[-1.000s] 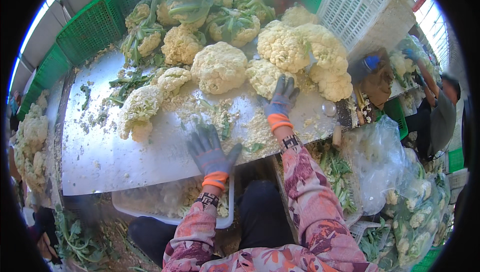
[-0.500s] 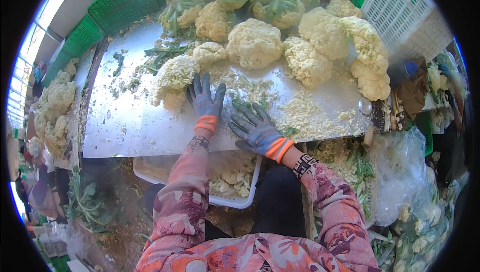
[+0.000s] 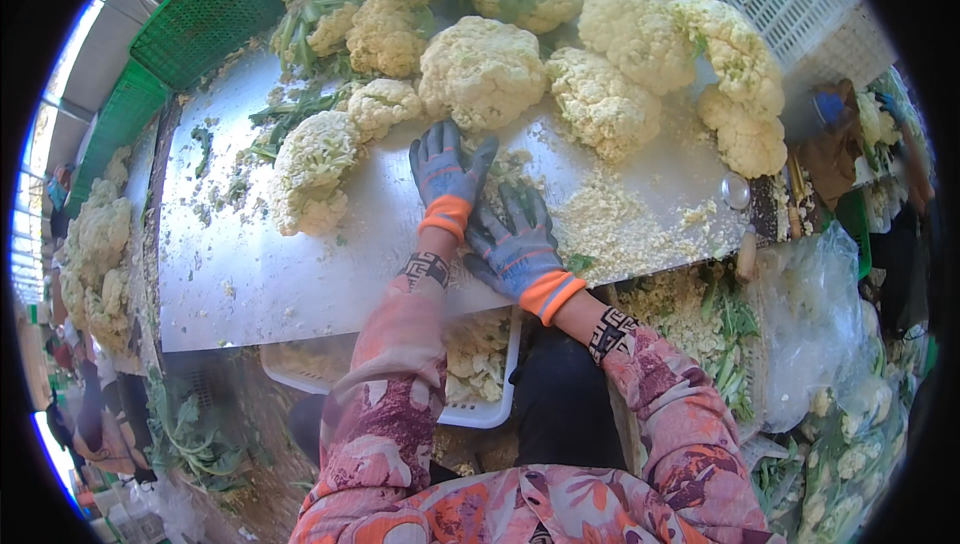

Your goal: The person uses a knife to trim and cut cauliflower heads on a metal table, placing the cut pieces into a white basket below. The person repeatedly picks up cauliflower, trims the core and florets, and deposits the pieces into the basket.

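Note:
My left hand (image 3: 448,172), in a grey glove with an orange cuff, lies flat with fingers stretched on the metal tabletop (image 3: 270,294). Just right of it and nearer to me, my right hand (image 3: 517,242) rests palm down in a matching glove, fingers extended. The two hands nearly touch, and neither holds anything. Beyond my left fingertips sits a large cauliflower (image 3: 483,72). A smaller, lumpy cauliflower (image 3: 315,169) lies to the left of that hand. Pale cauliflower crumbs (image 3: 612,224) are scattered right of my right hand, with more around its fingers.
More cauliflowers (image 3: 605,99) crowd the far side. A green crate (image 3: 205,19) stands far left, a white crate (image 3: 795,4) far right. A wooden-handled tool (image 3: 747,254) lies at the right edge. Below the table's front edge is a white basket (image 3: 490,416) of pieces; a plastic bag (image 3: 810,319) hangs right.
My left hand has moved right, away from the smaller cauliflower, and now lies close beside my right hand. My right hand stays in nearly the same place. The view has shifted slightly.

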{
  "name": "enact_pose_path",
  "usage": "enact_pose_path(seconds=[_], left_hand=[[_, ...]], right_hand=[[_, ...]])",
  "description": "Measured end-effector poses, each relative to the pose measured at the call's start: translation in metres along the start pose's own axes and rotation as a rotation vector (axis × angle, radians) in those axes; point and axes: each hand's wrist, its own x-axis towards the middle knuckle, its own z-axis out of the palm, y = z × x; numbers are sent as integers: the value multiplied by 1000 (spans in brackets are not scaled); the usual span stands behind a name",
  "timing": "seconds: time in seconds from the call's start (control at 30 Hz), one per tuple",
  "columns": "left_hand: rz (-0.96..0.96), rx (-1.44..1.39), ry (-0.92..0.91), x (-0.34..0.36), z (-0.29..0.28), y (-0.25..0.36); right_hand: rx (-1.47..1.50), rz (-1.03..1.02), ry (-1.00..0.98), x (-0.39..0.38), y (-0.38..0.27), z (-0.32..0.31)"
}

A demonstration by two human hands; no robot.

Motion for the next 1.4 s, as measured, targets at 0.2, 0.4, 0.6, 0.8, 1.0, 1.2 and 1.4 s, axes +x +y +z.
enact_pose_path(seconds=[0.2,0.4,0.6,0.8,1.0,1.2,1.4], left_hand=[[-99,-68,-61,-23,6,48],[237,-284,-151,-36,30,125],[392,-313,-338,-101,63,256],[443,-643,-901,-155,60,366],[299,-261,-340,-72,98,307],[746,-174,-559,-113,95,322],[1055,-414,-853,-122,36,309]], right_hand=[[69,103,147,-31,32,-3],[-13,262,180,-83,67,-18],[-161,413,189,-210,112,-39],[-211,942,-74,-376,109,-60],[159,1129,534,-385,136,-87],[3,1290,379,-285,239,-105],[110,1464,465,-254,345,-111]])
